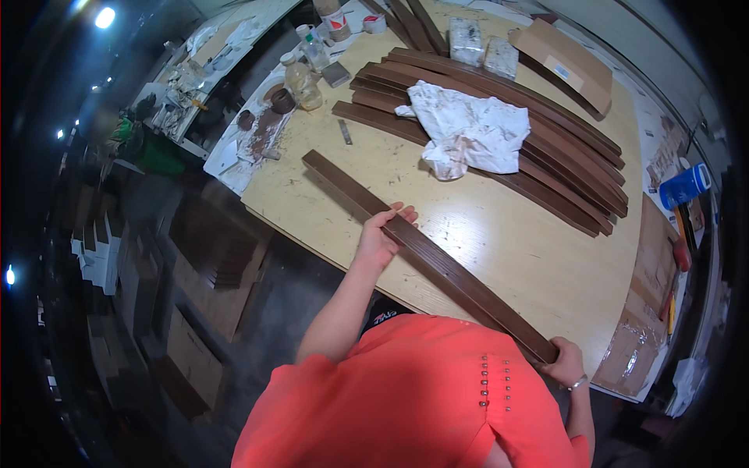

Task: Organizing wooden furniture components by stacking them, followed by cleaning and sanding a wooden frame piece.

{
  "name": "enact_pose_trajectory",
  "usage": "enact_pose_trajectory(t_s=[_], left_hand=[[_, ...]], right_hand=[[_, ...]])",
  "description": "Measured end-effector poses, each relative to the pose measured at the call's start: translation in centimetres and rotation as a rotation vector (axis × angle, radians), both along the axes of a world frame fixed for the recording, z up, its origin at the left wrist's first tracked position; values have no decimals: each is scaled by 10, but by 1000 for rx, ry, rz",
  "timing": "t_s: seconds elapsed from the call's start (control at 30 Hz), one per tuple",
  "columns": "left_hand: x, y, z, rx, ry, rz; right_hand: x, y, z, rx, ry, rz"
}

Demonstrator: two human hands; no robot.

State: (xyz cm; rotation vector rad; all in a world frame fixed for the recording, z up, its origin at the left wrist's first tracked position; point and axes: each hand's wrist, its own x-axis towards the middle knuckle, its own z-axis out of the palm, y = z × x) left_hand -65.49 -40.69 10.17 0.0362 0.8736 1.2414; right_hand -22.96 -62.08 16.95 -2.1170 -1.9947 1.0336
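Observation:
A long dark brown wooden strip (445, 265) slants across the near side of the table, from upper left to lower right. My left hand (382, 235) grips it left of its middle, the thumb and fingers around its edges. At the strip's lower right end, my right hand (565, 363) holds it, with part of the fingers hidden beneath. Beyond it on the table lies a stack of similar brown strips (577, 175), partly covered by a crumpled, stained white cloth (472, 129).
Bottles (302, 82), a small brown pot (282, 100) and brown powder (265, 132) stand at the table's far left. Wrapped blocks (466, 40) and a cardboard piece (566, 66) lie at the back. A blue cup (684, 186) is on the right. Boards (222, 242) stand on the floor at left.

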Motion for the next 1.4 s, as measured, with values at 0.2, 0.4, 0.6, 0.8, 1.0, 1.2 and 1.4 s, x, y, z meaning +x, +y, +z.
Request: enact_pose_trajectory(t_s=[0.2, 0.4, 0.6, 0.8, 1.0, 1.2, 1.4], left_hand=[[-53, 12, -13, -25, 188, -669], [-201, 49, -2, 259, 822, -486], [-331, 124, 12, 586, 2319, -148], [-357, 158, 1, 699, 2325, -227], [-428, 183, -10, 315, 1905, 236], [-416, 195, -8, 82, 2130, -12], [-414, 190, -4, 1, 2173, -46]], right_hand=[[-16, -18, 7, -68, 11, -255], [-86, -30, 21, -7, -156, -269], [-133, -33, 25, 108, -199, -248], [-159, -43, 30, -21, -230, -284], [-176, -34, 41, -61, -334, -281], [-178, -14, 52, -79, -404, -323], [-156, -17, 46, -93, -449, -274]])
